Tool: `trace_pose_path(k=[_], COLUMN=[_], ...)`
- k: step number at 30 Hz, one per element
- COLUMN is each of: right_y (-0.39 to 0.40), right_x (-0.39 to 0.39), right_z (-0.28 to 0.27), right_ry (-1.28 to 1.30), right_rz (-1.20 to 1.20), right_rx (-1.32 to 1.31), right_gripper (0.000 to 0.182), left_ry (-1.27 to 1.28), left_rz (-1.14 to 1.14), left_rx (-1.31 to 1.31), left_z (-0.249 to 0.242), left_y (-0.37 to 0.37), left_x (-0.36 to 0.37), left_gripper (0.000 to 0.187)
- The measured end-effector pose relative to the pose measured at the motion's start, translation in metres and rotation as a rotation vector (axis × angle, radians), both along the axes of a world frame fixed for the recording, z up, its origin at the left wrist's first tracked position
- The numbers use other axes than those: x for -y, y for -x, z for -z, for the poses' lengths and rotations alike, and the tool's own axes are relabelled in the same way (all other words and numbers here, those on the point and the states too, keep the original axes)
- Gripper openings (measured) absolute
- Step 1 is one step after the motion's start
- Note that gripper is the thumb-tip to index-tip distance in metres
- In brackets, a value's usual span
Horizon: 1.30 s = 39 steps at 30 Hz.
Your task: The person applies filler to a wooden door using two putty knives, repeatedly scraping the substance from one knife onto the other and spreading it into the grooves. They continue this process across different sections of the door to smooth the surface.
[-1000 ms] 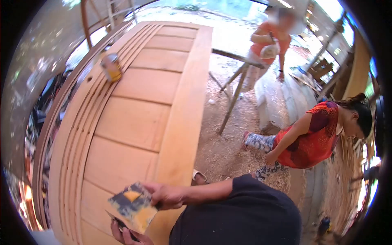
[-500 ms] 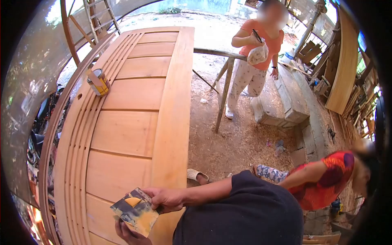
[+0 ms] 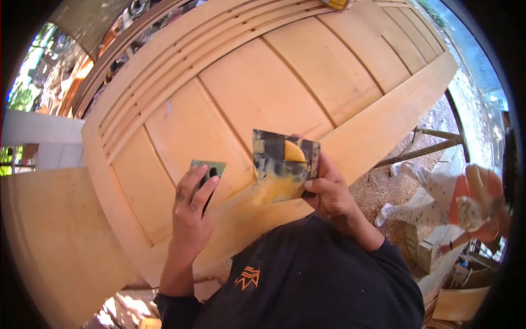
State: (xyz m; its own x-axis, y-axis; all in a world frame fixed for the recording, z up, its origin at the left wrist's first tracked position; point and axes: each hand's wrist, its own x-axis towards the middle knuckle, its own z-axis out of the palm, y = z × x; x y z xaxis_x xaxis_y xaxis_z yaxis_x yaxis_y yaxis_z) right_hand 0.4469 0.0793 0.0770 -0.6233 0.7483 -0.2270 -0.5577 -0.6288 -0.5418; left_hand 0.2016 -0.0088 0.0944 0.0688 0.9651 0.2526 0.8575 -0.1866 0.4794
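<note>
My left hand (image 3: pixel 193 211) grips a small flat scraper (image 3: pixel 217 166), greenish with a dark oval spot, between fingers and thumb. To its right, my right hand (image 3: pixel 331 192) holds a square putty board (image 3: pixel 276 186) by its edge, thumb on top. The board is dark, smeared with yellowish filler, and carries a thick yellow-orange lump of filler (image 3: pixel 294 152). Both hands are apart, above a large panelled wooden door (image 3: pixel 257 98) lying flat in front of me. Faint smudges mark the door's panels.
Part of a yellow can (image 3: pixel 335 4) shows on the door's far side. A plain wooden board (image 3: pixel 60 230) lies at the left. Another person (image 3: pixel 476 192) stands at the right, beside a wooden trestle (image 3: pixel 427 143) and concrete blocks (image 3: pixel 419 247).
My view has swung round toward the door's near end. My left hand, formerly under the putty board, is now apart from it with the scraper showing. The right hand still holds the board.
</note>
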Motion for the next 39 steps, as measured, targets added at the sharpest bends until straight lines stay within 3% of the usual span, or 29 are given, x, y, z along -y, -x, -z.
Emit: trace_pose_path(k=[6, 10, 16, 22, 23, 25, 28, 30, 35, 38, 39], right_y=[0.015, 0.021, 0.024, 0.030, -0.001, 0.002, 0.011, 0.019, 0.025, 0.017, 0.017], right_x=[0.005, 0.009, 0.002, -0.006, -0.007, -0.009, -0.020, -0.031, -0.065, -0.085, -0.089], right_z=[0.012, 0.020, 0.016, 0.021, 0.013, 0.016, 0.021, 0.028, 0.053, 0.076, 0.081], right_ry=[-0.045, -0.093, -0.147, -0.245, -0.246, -0.197, -0.104, -0.070, -0.075, -0.108, -0.106], right_rz=[0.000, -0.021, -0.071, -0.112, -0.132, -0.089, -0.041, 0.001, 0.078, 0.083, 0.084], right_rx=[0.074, 0.093, 0.114, 0.210, 0.202, 0.207, 0.194, 0.176, 0.313, 0.354, 0.345], right_gripper=[0.077, 0.078, 0.075, 0.073, 0.073, 0.073, 0.073, 0.074, 0.075, 0.068, 0.067], left_ry=[0.181, 0.202, 0.205, 0.299, 0.361, 0.473, 0.670, 0.591, 0.526, 0.574, 0.593], left_rz=[0.120, 0.128, 0.111, 0.131, 0.141, 0.165, 0.056, -0.119, -0.877, -0.957, -0.984], left_rx=[-0.245, -0.238, -0.216, -0.232, -0.222, -0.170, 0.312, 0.475, 1.043, 1.356, 1.351], left_z=[-0.040, -0.037, -0.030, -0.017, -0.029, -0.032, -0.034, -0.032, -0.017, -0.010, -0.007], left_y=[-0.006, -0.012, -0.013, -0.007, -0.040, -0.038, -0.007, 0.024, 0.053, 0.051, 0.049], left_x=[0.009, 0.009, -0.003, -0.006, -0.003, 0.001, 0.003, 0.012, 0.076, 0.079, 0.084], left_gripper=[0.041, 0.050, 0.050, 0.044, 0.044, 0.046, 0.049, 0.047, 0.037, 0.048, 0.058])
